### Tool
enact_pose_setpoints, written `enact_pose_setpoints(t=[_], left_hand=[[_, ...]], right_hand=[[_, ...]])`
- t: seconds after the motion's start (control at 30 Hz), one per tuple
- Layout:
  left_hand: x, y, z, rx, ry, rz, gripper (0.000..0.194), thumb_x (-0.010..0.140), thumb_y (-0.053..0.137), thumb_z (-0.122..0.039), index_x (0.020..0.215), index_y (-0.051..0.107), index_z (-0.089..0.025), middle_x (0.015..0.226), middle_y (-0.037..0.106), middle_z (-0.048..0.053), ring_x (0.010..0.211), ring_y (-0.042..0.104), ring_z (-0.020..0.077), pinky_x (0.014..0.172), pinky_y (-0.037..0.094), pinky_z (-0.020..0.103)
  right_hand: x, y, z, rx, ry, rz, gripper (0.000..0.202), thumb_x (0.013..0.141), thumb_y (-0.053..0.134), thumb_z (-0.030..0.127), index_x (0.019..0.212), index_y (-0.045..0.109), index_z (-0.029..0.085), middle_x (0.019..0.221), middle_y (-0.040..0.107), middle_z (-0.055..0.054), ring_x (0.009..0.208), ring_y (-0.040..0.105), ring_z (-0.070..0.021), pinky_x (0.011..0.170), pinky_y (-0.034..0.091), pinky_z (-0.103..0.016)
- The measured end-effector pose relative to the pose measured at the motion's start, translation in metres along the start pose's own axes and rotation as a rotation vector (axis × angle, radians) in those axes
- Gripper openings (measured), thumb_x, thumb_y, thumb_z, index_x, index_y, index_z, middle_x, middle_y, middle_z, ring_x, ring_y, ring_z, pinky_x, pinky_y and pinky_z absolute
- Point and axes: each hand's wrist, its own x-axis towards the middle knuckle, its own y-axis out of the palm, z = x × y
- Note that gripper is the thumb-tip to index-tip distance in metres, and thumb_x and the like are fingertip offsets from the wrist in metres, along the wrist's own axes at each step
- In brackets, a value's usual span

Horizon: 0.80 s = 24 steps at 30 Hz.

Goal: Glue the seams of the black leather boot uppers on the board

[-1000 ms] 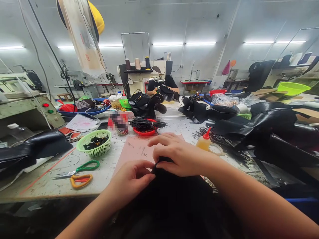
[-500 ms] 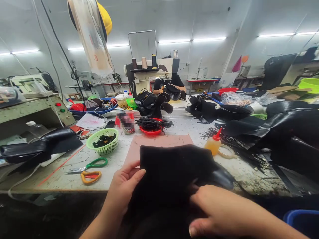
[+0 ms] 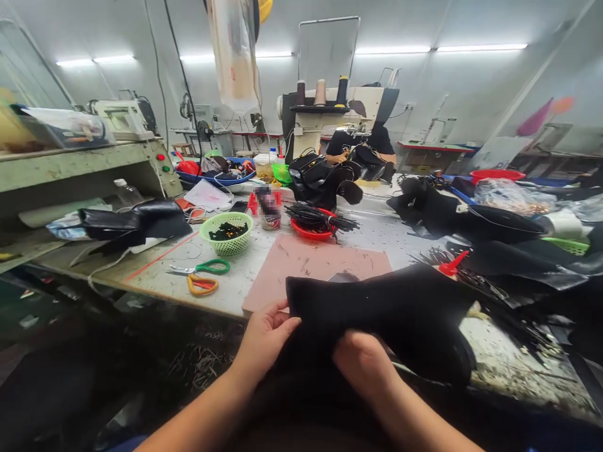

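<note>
Both hands — left hand, right hand — pinch black fabric.

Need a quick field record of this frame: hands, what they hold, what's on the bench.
left hand: grips the left edge of the black fabric piece
right hand: grips the same piece from below
mat: pink mat beyond the fabric
left of mat: green-handled scissors, orange-handled scissors, green basket
behind mat: red bowl of black strips
background: a person at a sewing machine
</note>
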Motion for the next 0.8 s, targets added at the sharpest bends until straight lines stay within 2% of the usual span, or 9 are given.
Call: enact_pose_setpoints(t=[0.07,0.13,0.23,0.33,0.4,0.53,0.7,0.8], left_hand=[[-0.002,-0.001,0.0,0.1,0.062,0.018,0.036,0.066,0.065,-0.031,0.097,0.062,-0.014,0.056,0.062,-0.001,0.05,0.055,0.0132,0.047,0.04,0.02],[-0.004,-0.001,0.0,0.195,0.128,0.04,0.033,0.069,0.062,-0.028,0.099,0.061,-0.015,0.06,0.063,-0.001,0.055,0.057,0.0144,0.05,0.042,0.021],[-0.006,-0.001,0.0,0.229,0.167,0.076,0.031,0.073,0.059,-0.025,0.103,0.058,-0.016,0.072,0.068,0.003,0.066,0.061,0.0177,0.06,0.046,0.025],[-0.005,-0.002,-0.001,0.175,0.121,0.088,0.036,0.072,0.06,-0.024,0.107,0.056,-0.016,0.071,0.067,0.003,0.065,0.061,0.0181,0.06,0.046,0.026],[-0.003,-0.003,0.0,0.128,0.083,0.103,0.037,0.07,0.062,-0.023,0.106,0.056,-0.015,0.069,0.067,0.003,0.065,0.061,0.0183,0.06,0.046,0.026],[0.0,-0.003,0.002,0.064,0.063,0.133,0.031,0.067,0.064,-0.022,0.097,0.059,-0.014,0.073,0.068,0.004,0.069,0.061,0.0183,0.065,0.046,0.027],[0.001,-0.004,-0.001,0.026,0.084,0.16,0.025,0.066,0.066,-0.021,0.091,0.063,-0.015,0.078,0.068,0.004,0.075,0.061,0.0178,0.071,0.046,0.027],[0.001,-0.005,-0.005,0.021,0.112,0.097,0.019,0.07,0.064,-0.026,0.086,0.065,-0.015,0.082,0.068,0.004,0.075,0.059,0.0168,0.07,0.046,0.026]], right_hand=[[0.001,0.004,0.002,-0.019,0.077,0.031,0.014,0.053,0.067,0.025,0.065,0.066,0.019,0.075,0.07,-0.003,0.095,0.059,-0.0282,0.087,0.044,-0.039],[0.002,0.01,0.005,-0.065,0.127,0.006,0.018,0.054,0.07,0.028,0.068,0.066,0.017,0.077,0.07,-0.005,0.094,0.06,-0.028,0.086,0.045,-0.039],[0.004,0.018,0.006,-0.123,0.163,-0.187,0.019,0.052,0.073,0.026,0.065,0.066,0.015,0.069,0.069,-0.005,0.088,0.062,-0.0278,0.083,0.048,-0.038],[0.007,0.023,0.004,-0.092,0.111,-0.351,0.011,0.047,0.07,0.02,0.054,0.062,0.017,0.063,0.068,-0.004,0.087,0.062,-0.0287,0.08,0.05,-0.036],[0.009,0.023,0.001,-0.067,0.079,-0.32,0.012,0.047,0.07,0.019,0.055,0.063,0.017,0.065,0.068,-0.004,0.09,0.062,-0.0284,0.083,0.05,-0.035],[0.012,0.021,-0.004,-0.094,0.05,-0.205,0.026,0.048,0.077,0.023,0.072,0.067,0.016,0.075,0.07,-0.003,0.093,0.061,-0.0259,0.087,0.047,-0.035],[0.015,0.021,-0.007,-0.12,-0.031,-0.252,0.031,0.048,0.078,0.022,0.077,0.068,0.016,0.077,0.07,-0.001,0.09,0.063,-0.0239,0.087,0.047,-0.033],[0.017,0.022,-0.008,-0.146,-0.041,-0.246,0.033,0.049,0.078,0.024,0.079,0.068,0.015,0.079,0.071,-0.002,0.089,0.063,-0.0237,0.087,0.047,-0.034]])
